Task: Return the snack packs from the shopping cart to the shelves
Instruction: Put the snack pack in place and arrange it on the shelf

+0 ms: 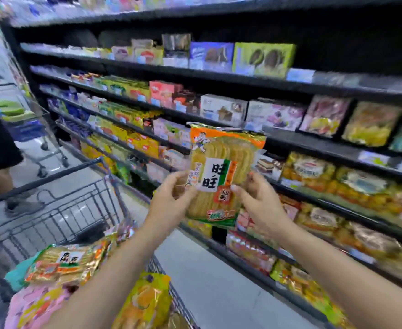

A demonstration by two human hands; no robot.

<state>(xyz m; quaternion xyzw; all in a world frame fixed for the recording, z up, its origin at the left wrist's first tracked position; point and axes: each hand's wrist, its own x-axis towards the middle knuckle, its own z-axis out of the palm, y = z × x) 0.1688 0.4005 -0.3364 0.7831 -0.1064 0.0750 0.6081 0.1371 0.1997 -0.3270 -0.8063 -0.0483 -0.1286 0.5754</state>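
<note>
The left hand [171,193] and the right hand [257,203] both grip a yellow-orange plastic pack of rice crackers [221,172], upright in front of the dark shelves [314,141], beside the wire shopping cart [76,210].

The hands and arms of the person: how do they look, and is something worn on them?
Both forearms are bare up to the frame edge; no sleeves show. The left hand and right hand wear no gloves, rings, watch or bracelet. Fingernails look short and unpainted.
</note>
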